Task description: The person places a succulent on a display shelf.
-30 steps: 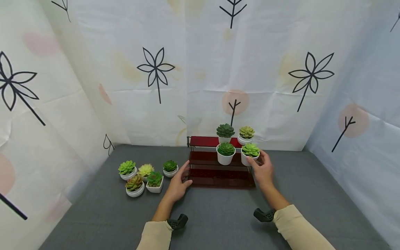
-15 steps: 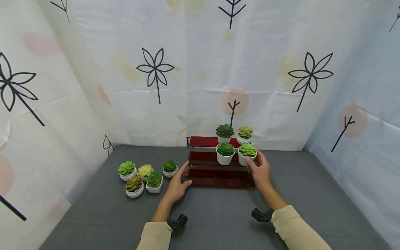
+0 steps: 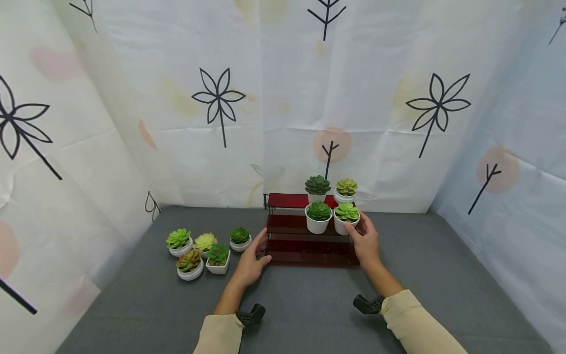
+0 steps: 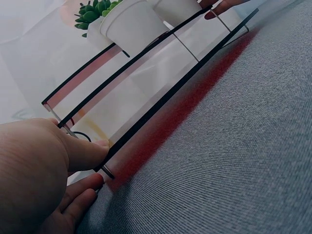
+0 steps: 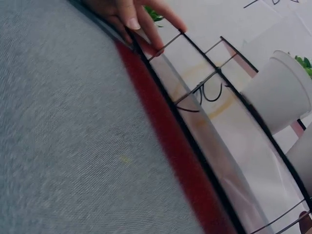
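Note:
In the head view a dark red three-tier rack [image 3: 314,252] stands at the back of the grey table. My right hand [image 3: 367,241] holds a white pot with a bright green succulent [image 3: 346,212] at the right end of the middle tier, thumb in front and fingers at its right side. Close by its left is a potted green succulent [image 3: 318,211]. My left hand [image 3: 251,263] rests against the rack's left end with fairly straight fingers. In the left wrist view its thumb [image 4: 87,153] touches the lower tier's corner.
On the top tier stand a dark green potted succulent [image 3: 317,186] and a yellow-green one [image 3: 346,188]. Several more potted succulents sit on the table left of my left hand, among them a reddish one [image 3: 190,260] and a square-potted one [image 3: 218,254]. A patterned cloth [image 3: 283,98] hangs behind.
My right hand has shifted left with the bright green succulent's pot, narrowing the gap to the pot beside it. My left hand has stayed at the rack's left end.

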The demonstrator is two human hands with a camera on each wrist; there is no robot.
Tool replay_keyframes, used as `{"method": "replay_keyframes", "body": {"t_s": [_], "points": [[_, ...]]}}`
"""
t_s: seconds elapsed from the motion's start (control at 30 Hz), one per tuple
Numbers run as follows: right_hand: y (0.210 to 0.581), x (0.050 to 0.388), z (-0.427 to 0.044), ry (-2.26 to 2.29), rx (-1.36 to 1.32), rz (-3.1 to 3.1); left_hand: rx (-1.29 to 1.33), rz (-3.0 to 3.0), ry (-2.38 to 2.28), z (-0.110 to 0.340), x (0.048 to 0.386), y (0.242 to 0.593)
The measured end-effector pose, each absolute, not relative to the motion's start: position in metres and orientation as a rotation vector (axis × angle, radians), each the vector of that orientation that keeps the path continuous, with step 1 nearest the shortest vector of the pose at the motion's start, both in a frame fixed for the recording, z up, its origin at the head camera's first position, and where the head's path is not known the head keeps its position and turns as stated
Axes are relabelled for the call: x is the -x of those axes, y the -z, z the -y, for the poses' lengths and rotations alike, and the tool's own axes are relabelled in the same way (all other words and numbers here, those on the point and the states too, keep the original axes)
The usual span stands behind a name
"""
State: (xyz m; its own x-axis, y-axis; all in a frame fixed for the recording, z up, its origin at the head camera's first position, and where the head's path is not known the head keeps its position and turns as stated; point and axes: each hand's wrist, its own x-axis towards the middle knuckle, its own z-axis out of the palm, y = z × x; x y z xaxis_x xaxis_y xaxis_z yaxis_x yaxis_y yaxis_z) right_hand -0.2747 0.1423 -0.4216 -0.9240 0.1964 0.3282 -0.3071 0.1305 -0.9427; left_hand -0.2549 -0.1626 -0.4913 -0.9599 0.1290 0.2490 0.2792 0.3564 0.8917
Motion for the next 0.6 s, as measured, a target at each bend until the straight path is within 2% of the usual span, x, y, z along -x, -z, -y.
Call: {"method": "replay_keyframes", "body": {"t_s": [0.33, 0.6], "points": [[0.455, 0.294, -0.167, -1.708, -0.149, 2.149, 0.386, 2.459, 1.676, 0.161, 0.255, 0.488], [0.467, 0.292, -0.184, -1.620, -0.262, 2.327, 0.369, 2.475, 1.666, 0.162, 0.256, 0.491]]}}
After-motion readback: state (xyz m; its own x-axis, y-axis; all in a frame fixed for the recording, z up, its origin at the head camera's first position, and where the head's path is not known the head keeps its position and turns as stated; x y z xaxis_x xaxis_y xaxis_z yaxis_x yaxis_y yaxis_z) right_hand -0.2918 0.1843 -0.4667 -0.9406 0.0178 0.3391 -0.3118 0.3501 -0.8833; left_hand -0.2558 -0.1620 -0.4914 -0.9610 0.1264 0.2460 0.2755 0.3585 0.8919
